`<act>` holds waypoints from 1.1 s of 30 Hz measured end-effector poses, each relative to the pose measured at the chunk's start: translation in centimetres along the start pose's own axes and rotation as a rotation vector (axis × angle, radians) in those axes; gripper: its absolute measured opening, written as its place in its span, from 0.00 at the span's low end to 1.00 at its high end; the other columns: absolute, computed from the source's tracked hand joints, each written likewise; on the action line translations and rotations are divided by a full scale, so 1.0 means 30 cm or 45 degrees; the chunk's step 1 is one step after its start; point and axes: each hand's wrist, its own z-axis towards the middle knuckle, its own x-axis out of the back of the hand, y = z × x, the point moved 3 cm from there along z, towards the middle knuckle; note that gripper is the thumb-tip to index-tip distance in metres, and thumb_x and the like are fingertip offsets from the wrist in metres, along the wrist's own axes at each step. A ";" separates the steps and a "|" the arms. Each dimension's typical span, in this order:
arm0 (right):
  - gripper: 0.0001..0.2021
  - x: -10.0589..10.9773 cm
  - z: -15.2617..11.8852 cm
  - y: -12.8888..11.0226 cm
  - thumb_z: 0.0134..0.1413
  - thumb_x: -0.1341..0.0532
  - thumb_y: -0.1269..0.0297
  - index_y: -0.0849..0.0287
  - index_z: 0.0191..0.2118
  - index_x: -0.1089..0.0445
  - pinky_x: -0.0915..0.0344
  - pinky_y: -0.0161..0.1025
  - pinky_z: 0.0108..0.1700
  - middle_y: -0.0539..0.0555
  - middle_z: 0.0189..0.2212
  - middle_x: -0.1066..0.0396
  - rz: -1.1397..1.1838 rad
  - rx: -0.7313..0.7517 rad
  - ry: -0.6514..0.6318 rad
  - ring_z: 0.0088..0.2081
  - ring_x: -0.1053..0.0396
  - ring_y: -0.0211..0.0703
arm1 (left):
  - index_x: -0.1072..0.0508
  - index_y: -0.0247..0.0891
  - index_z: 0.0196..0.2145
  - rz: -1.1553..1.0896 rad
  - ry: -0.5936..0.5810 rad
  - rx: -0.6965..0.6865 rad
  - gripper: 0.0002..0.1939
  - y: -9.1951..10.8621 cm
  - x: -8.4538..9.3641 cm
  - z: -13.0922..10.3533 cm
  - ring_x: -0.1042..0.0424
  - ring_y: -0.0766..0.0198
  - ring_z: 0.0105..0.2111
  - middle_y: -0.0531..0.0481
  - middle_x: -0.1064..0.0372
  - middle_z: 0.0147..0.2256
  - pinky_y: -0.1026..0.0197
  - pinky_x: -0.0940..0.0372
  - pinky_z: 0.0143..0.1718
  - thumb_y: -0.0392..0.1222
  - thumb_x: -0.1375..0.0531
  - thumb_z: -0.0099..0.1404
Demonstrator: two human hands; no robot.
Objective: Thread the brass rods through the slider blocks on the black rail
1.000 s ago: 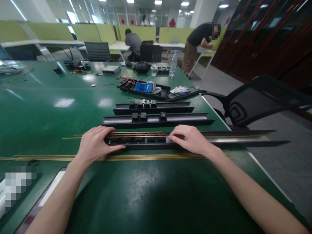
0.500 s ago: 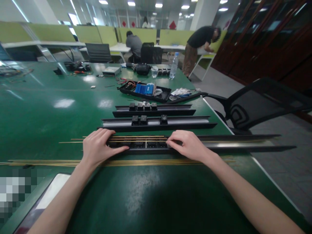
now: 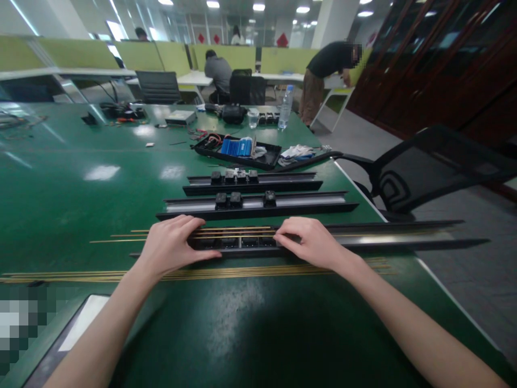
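My left hand [image 3: 172, 245] lies over the near black rail [image 3: 404, 243], thumb stretched along its front side and fingers on the far side, held apart. Thin brass rods [image 3: 133, 235] run beneath that hand and stick out to its left. My right hand [image 3: 309, 241] pinches with thumb and forefinger around the end of a thin brass rod [image 3: 258, 233]; the exact contact is hard to see. Small black square modules [image 3: 249, 242] sit in the rail channel between my hands. Closer to me, a bundle of long brass rods [image 3: 242, 271] lies on the green table [image 3: 181, 334].
Two more black rails [image 3: 258, 210] with black blocks lie beyond. Behind them are a black tray [image 3: 238, 160] holding a blue finned part, gloves [image 3: 297, 154] and a water bottle [image 3: 286, 108]. A mesh chair [image 3: 436, 167] stands right. Two people are at desks further back.
My left hand has shifted a little to the right along the rail. The left ends of the brass rods under it have swung slightly toward me. My right hand keeps its pinch nearly in place.
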 end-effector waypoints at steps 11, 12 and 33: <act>0.10 0.012 -0.002 0.004 0.66 0.41 0.63 0.57 0.37 0.22 0.35 0.38 0.40 0.53 0.36 0.21 0.036 -0.022 -0.008 0.38 0.26 0.43 | 0.21 0.40 0.41 -0.054 -0.459 0.070 0.39 0.001 0.041 0.075 0.23 0.50 0.37 0.47 0.21 0.37 0.55 0.35 0.35 0.78 0.41 0.51; 0.10 0.014 -0.002 0.006 0.66 0.41 0.63 0.57 0.38 0.22 0.35 0.38 0.40 0.53 0.37 0.21 0.043 -0.029 -0.014 0.38 0.26 0.43 | 0.21 0.40 0.41 -0.049 -0.467 0.075 0.39 0.002 0.042 0.076 0.23 0.50 0.37 0.47 0.21 0.37 0.55 0.35 0.35 0.78 0.42 0.50; 0.11 0.065 -0.014 0.039 0.65 0.40 0.60 0.56 0.39 0.20 0.35 0.36 0.40 0.51 0.37 0.19 0.112 -0.087 -0.129 0.37 0.24 0.42 | 0.21 0.42 0.42 -0.012 -0.474 0.126 0.39 0.004 0.041 0.072 0.23 0.49 0.40 0.45 0.21 0.41 0.56 0.35 0.36 0.78 0.42 0.50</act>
